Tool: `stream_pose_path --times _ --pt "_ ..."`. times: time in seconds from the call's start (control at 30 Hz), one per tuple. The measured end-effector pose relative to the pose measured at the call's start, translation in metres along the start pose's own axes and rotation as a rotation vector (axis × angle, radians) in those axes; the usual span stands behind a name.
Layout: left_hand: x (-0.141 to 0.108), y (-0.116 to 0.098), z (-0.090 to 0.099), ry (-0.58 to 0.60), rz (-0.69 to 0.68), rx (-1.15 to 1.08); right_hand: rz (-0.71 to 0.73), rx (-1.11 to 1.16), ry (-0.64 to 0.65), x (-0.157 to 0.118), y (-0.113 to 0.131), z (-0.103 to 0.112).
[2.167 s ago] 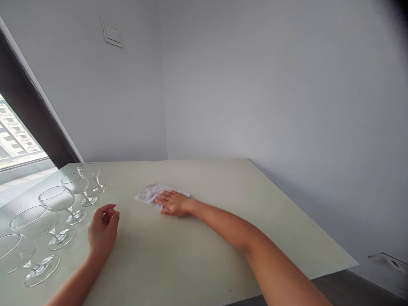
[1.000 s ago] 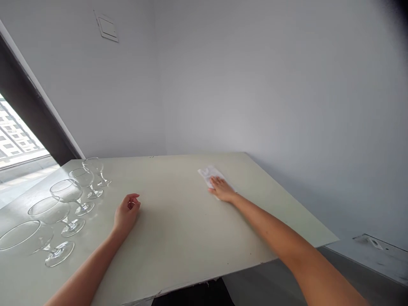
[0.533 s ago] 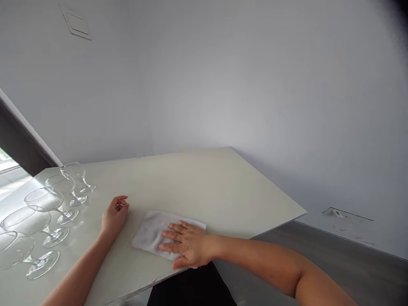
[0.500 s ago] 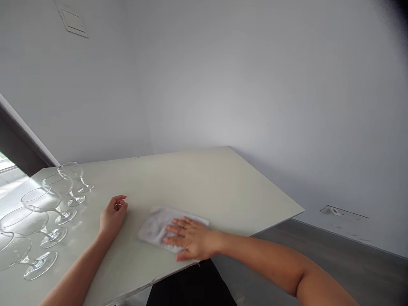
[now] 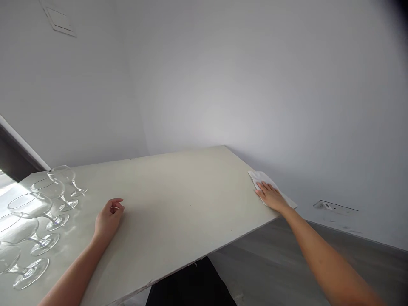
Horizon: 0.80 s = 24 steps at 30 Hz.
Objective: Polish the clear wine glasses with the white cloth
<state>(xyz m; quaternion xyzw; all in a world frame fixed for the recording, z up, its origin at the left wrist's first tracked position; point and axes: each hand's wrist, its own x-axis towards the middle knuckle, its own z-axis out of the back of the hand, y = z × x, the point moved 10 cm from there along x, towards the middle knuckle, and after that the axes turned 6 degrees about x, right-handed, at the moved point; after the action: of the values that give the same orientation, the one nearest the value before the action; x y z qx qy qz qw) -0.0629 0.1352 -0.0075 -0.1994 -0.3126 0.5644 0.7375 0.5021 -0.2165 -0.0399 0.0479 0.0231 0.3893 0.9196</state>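
Observation:
At the right end of the pale table (image 5: 178, 187), my right hand (image 5: 270, 196) presses flat on a white cloth (image 5: 259, 176), fingers spread. The cloth lies along the table's edge by the wall, partly covered by the hand. My left hand (image 5: 110, 216) rests on the tabletop left of the middle, fingers loosely curled, with no object visible in them. To its left, several clear stemmed glasses stand in a row, the farthest glass (image 5: 65, 174) near the back edge and a nearer glass (image 5: 30, 272) at the left front.
Grey-white walls rise behind the table, with a switch plate (image 5: 60, 20) at upper left and a socket plate (image 5: 334, 207) low on the right. Grey floor (image 5: 255, 263) shows below the front edge. A dark frame (image 5: 15, 157) stands at far left.
My right hand and the cloth have moved from the table's front middle to its right end. My left hand has stayed nearly where it was. The view has shifted slightly.

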Motion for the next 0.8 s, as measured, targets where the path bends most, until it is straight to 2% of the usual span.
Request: stream_pose_path --times 0.07,0.13,0.27,0.37,0.5,0.67,0.8 --pt "0.0 0.001 -0.002 0.002 -0.009 0.003 -0.017 -0.003 -0.03 -0.019 -0.011 -0.006" --pt "-0.001 -0.001 -0.004 0.002 -0.017 0.001 -0.005 -0.003 -0.047 -0.037 -0.008 -0.013" --pt "-0.003 -0.004 -0.006 0.011 -0.023 -0.006 0.065 0.009 -0.061 -0.065 0.026 -0.022" --pt "-0.004 -0.004 -0.008 0.016 -0.023 -0.022 0.181 0.026 -0.046 -0.082 0.07 -0.027" --pt "-0.005 -0.003 -0.01 0.024 -0.017 -0.058 0.37 0.049 -0.008 -0.105 0.142 -0.033" --pt "-0.007 -0.003 -0.011 0.031 -0.011 -0.1 0.663 0.131 0.016 -0.142 0.234 -0.036" --pt "-0.008 -0.001 -0.011 0.027 -0.004 -0.104 0.901 0.225 0.092 -0.173 0.295 -0.035"
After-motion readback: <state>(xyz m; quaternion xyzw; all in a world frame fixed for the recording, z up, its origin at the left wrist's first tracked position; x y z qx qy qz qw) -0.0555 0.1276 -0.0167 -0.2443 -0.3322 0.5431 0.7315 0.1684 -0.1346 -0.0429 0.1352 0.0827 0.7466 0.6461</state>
